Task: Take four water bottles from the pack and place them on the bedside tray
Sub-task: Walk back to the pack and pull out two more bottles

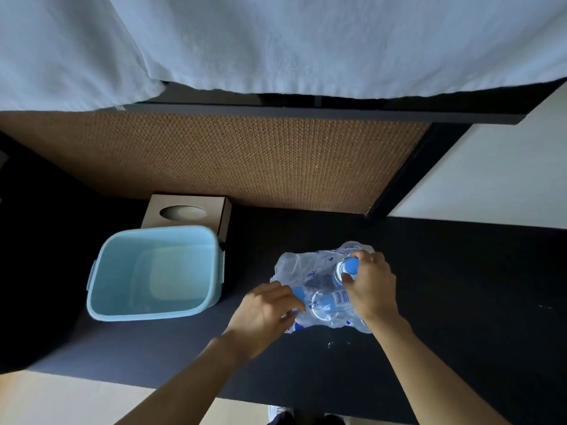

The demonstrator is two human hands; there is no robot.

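Note:
A clear plastic-wrapped pack of water bottles point(310, 271) stands on the black tabletop point(445, 286), right of centre. My right hand point(369, 286) is closed around the blue-capped neck of a water bottle point(346, 269) at the pack's far right corner. My left hand point(264, 311) grips the wrap at the pack's near left side, beside another blue cap point(298, 292). A light blue plastic tub point(153, 271), empty inside, stands to the left of the pack. How many bottles the wrap holds is unclear.
A brown cardboard tissue box point(187, 211) stands right behind the tub. A woven brown panel point(230, 161) rises at the table's back, under a black ledge draped with white bedding point(306, 41). Pale floor point(61, 400) shows at the near left.

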